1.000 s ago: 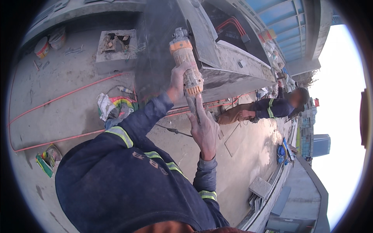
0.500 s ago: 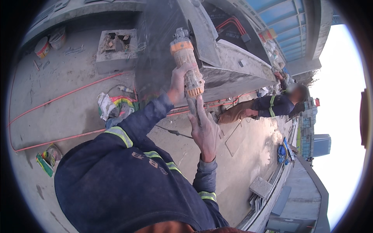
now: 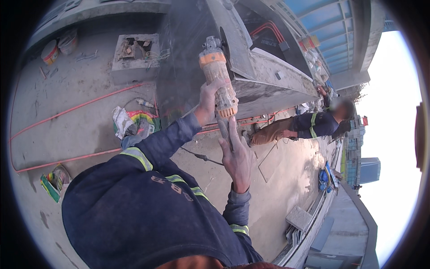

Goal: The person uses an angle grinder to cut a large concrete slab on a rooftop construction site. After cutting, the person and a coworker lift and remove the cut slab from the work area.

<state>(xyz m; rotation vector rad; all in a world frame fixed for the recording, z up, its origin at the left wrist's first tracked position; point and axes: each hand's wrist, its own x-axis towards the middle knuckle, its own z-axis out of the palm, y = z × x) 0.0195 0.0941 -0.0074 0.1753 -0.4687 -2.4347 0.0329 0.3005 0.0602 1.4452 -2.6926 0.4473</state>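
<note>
A dusty orange and grey angle grinder runs upright through the middle of the view, its disc end against the edge of a grey slab panel. My left hand is closed round the grinder's body. Lower down, my right hand grips the grey rear grip of the grinder, fingers stretched along it. Haze, apparently dust, hangs over the dark wall face left of the tool. A black cable trails below my hands.
A co-worker in reflective clothing stands at the right. At the left are buckets, a concrete box, sacks and red hoses on the floor. Stacked slabs lie lower right; red pipes sit in the recess above.
My hands and the grinder have moved slightly right and down. The co-worker's raised hand shifted a little, and the haze beside the grinder looks somewhat thicker near the top.
</note>
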